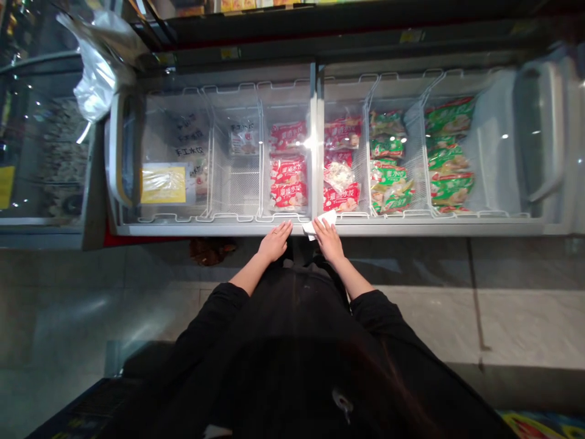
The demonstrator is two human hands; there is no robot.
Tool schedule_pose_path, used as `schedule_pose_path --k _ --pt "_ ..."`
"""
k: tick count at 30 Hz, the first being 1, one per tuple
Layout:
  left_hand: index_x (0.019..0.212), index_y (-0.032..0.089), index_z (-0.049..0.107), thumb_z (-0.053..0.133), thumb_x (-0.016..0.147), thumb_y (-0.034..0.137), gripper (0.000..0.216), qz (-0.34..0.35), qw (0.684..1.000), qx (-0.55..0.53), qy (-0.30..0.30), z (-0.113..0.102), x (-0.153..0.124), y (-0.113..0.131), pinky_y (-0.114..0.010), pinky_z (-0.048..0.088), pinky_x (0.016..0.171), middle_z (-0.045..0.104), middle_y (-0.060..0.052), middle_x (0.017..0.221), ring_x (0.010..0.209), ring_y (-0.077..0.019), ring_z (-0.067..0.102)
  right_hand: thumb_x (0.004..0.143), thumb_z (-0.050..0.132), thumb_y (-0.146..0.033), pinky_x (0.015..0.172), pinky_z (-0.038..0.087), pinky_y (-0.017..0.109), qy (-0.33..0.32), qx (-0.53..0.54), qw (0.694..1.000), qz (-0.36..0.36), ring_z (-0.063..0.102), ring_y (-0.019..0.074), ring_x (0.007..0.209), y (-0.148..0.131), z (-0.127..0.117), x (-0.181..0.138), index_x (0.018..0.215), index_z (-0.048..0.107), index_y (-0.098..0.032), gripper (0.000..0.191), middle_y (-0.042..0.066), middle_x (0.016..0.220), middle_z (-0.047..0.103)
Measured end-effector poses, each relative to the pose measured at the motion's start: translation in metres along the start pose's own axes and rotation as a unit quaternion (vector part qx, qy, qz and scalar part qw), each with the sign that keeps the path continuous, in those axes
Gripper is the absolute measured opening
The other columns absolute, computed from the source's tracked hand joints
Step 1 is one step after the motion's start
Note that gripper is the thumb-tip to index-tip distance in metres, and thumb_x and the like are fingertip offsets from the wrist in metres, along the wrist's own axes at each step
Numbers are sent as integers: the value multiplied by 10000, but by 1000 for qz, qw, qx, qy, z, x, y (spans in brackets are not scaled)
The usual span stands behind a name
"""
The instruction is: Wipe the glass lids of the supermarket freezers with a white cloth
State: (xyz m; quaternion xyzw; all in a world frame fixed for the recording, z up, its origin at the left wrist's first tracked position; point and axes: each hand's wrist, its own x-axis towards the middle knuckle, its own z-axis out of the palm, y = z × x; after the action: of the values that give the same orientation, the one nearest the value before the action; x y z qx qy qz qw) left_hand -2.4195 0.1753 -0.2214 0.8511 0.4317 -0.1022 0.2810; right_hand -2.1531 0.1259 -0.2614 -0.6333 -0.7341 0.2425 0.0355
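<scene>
My left hand point(275, 240) lies flat on the front rim of a chest freezer point(411, 229), fingers stretched out and holding nothing. Right beside it, my right hand point(328, 238) presses down on a white cloth point(320, 222) that sits on the same rim, near the middle divider. Behind the glass, wire baskets hold red frozen food packets point(288, 164) just beyond my hands. Green packets point(448, 152) fill the baskets to the right.
A clear plastic bag point(98, 67) hangs at the freezer's left end. A yellow label point(163, 184) lies in the left basket. Another glass cabinet point(41, 152) stands at far left. A grey tiled floor point(503, 305) runs in front.
</scene>
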Motion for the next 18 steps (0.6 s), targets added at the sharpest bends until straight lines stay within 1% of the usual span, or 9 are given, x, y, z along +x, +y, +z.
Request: schedule_pose_path --k 3,5,7,8,9,11,13,16,18 --pt "1715 167 308 486 941 129 795 27 1000 3 -13 -5 -1 -21 -420 283 1354 282 -86 1796 1672 -207 247 1026 403 -122 1355 311 487 -15 -1 1000 -2 365 220 1629 11 -12 -11 1618 538 -269 625 -2 1706 486" --pt "1712 172 317 486 934 121 797 41 999 4 -21 -7 0 -34 -429 286 1352 294 -89 1791 1670 -217 256 1039 393 -150 1343 321 531 -7 -9 999 30 361 253 1632 7 -12 -17 1631 520 -246 613 32 1712 478" --pt "1711 178 320 489 926 113 806 56 998 5 -28 -7 4 -44 -437 284 1352 300 -89 1789 1666 -222 269 1067 377 -211 1323 316 620 12 -21 997 73 321 305 1648 -10 -2 -17 1672 449 -202 610 94 1741 421" --pt "1712 174 316 489 924 110 810 65 997 6 -32 -7 6 -48 -439 282 1352 296 -92 1790 1665 -222 272 1077 378 -245 1318 309 644 19 -25 996 86 300 319 1655 -21 6 -14 1686 421 -194 612 110 1751 397" --pt "1714 166 309 489 922 108 814 74 997 6 -36 -6 8 -51 -441 280 1353 289 -97 1792 1666 -222 269 1083 388 -272 1320 303 646 21 -28 995 91 285 319 1660 -34 13 -10 1693 406 -201 614 108 1758 384" --pt "1718 151 291 492 921 106 823 93 995 8 -43 -5 11 -56 -443 277 1354 269 -103 1798 1671 -220 254 1084 421 -305 1333 298 609 15 -29 996 81 276 298 1665 -55 24 0 1694 407 -233 614 74 1759 391" --pt "1721 154 283 498 920 104 831 110 993 12 -51 -6 12 -61 -446 275 1353 261 -102 1800 1674 -220 243 1081 444 -316 1346 295 565 5 -30 997 65 282 273 1664 -66 28 9 1687 422 -256 609 40 1752 408" --pt "1725 179 275 514 916 102 847 129 989 16 -63 -8 13 -67 -442 267 1353 262 -97 1801 1673 -215 245 1079 444 -302 1355 294 510 -9 -35 998 59 322 231 1648 -63 21 17 1670 452 -279 592 13 1740 429" --pt "1728 185 264 520 914 100 857 135 988 17 -73 -10 15 -69 -435 262 1353 250 -94 1805 1676 -213 236 1082 406 -300 1347 309 529 -12 -42 996 80 338 243 1641 -55 13 18 1683 430 -253 603 30 1754 397"
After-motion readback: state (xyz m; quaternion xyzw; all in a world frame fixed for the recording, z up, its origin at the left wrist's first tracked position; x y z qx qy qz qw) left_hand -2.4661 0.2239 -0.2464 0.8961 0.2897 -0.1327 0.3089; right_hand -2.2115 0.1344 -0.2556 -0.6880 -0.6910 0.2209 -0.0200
